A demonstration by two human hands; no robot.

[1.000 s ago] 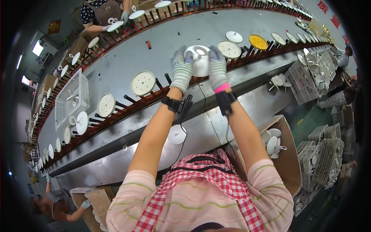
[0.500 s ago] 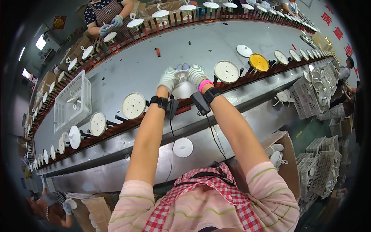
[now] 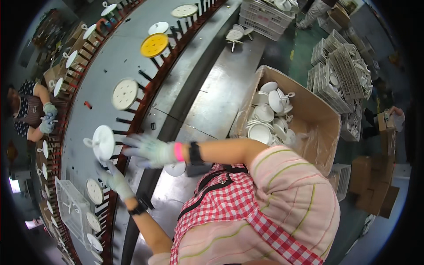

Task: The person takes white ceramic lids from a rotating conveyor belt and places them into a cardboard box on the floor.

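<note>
A round white disc with a ring handle (image 3: 104, 142) rests on a peg of the conveyor at the left of the head view. My left hand (image 3: 114, 180), in a pale glove, is just below the disc with fingers stretched out near its lower edge; whether they touch it I cannot tell. To the right of the disc is my right hand (image 3: 152, 151), gloved and blurred by motion, its fingers apart and nothing seen in them. Partly behind it, another white disc (image 3: 175, 168) lies on the metal ledge.
A cardboard box (image 3: 311, 128) of white discs and ringed parts stands to the right, with crates (image 3: 333, 77) stacked beyond. Perforated white discs (image 3: 125, 94) and a yellow disc (image 3: 154, 45) sit along the conveyor. A white crate (image 3: 73, 207) lies inside the loop; a co-worker (image 3: 33, 112) stands across.
My view has swung to the right. Both hands have parted from the white piece they held together; a ringed disc now sits on the peg, and my right hand has moved away from the left.
</note>
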